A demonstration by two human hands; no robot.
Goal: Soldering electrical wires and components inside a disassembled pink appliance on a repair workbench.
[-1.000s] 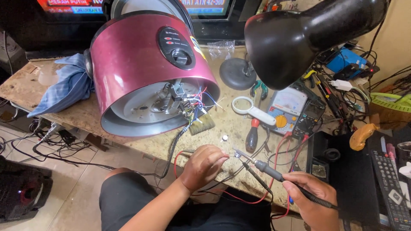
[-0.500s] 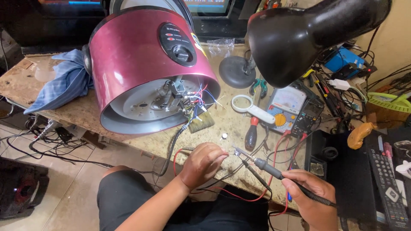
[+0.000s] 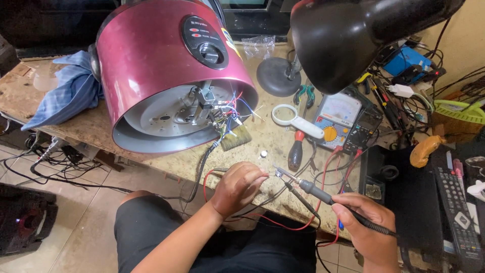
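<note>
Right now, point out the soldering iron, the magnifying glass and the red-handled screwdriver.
soldering iron (image 3: 316, 191), head view, on its dark grip near the tip.
magnifying glass (image 3: 285, 114), head view, on the round lens.
red-handled screwdriver (image 3: 295, 154), head view, on the handle.

Single head-worn camera, looking steeply down over the work surface (image 3: 50, 116).

The view faced forward and downward from the person's head, at close range, with the left hand (image 3: 237, 187) and right hand (image 3: 369, 227) low in frame and the lap beneath them. An overturned red rice cooker (image 3: 166, 71) filled the upper centre; a black lamp shade (image 3: 353, 35) intruded at upper right, nearest the lens. No second view existed.
</note>
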